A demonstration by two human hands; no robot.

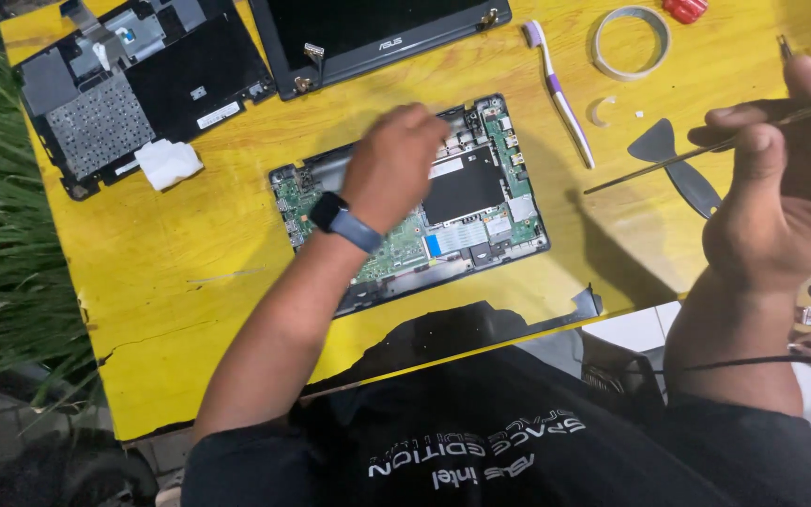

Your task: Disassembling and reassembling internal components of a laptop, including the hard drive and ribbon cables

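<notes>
An opened laptop base (481, 202) with a green circuit board and black panel lies on the yellow table (190, 282). My left hand (394, 164), a smartwatch on its wrist, rests on the board's upper middle with fingers curled; whether it holds anything I cannot tell. My right hand (786, 183) is raised at the right and grips a long thin metal tool (668, 164) whose tip points left, above a black plastic pry tool (678, 169).
A removed laptop bottom cover (133, 84) with a white tissue (169, 161) lies at top left. The detached screen (377, 33) sits at the top. A purple-white toothbrush (560, 94), a tape roll (631, 42) and red-handled tools lie at top right. Grass borders the left edge.
</notes>
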